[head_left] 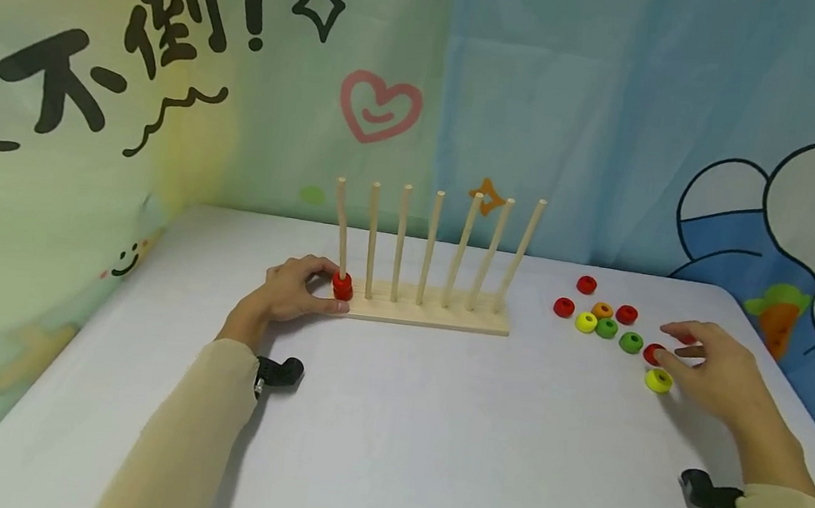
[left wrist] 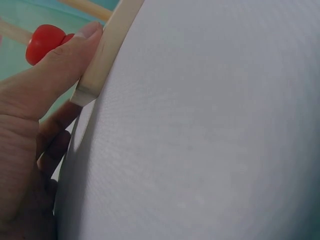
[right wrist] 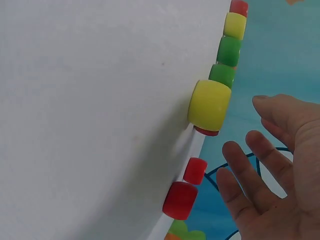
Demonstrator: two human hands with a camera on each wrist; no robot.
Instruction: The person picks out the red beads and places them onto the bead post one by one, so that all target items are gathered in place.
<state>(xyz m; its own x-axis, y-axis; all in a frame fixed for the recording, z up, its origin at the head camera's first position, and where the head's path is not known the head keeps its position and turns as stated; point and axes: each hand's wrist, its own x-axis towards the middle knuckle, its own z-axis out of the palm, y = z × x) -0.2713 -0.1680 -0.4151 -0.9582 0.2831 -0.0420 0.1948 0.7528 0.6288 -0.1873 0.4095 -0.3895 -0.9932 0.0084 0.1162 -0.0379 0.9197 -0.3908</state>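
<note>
A wooden peg stand (head_left: 431, 315) with a row of upright rods stands at the back of the table. My left hand (head_left: 298, 288) grips its left end, thumb along the front edge and fingers round behind. Red beads (head_left: 342, 287) are stacked at the foot of the leftmost rod, beside that thumb. At the right, my right hand (head_left: 722, 374) hovers with fingers parted and nothing between them. Its thumb tip overlaps a red bead (head_left: 652, 354) in the head view. A yellow bead (right wrist: 210, 106) lies close by, apart from the fingers in the right wrist view.
More loose beads lie to the left of the right hand, among them a green bead (head_left: 630, 342), an orange bead (head_left: 602, 310) and a red bead (head_left: 587, 284). Two red beads (right wrist: 180, 200) show low in the right wrist view. A printed curtain (head_left: 529, 117) hangs behind the white table (head_left: 431, 441).
</note>
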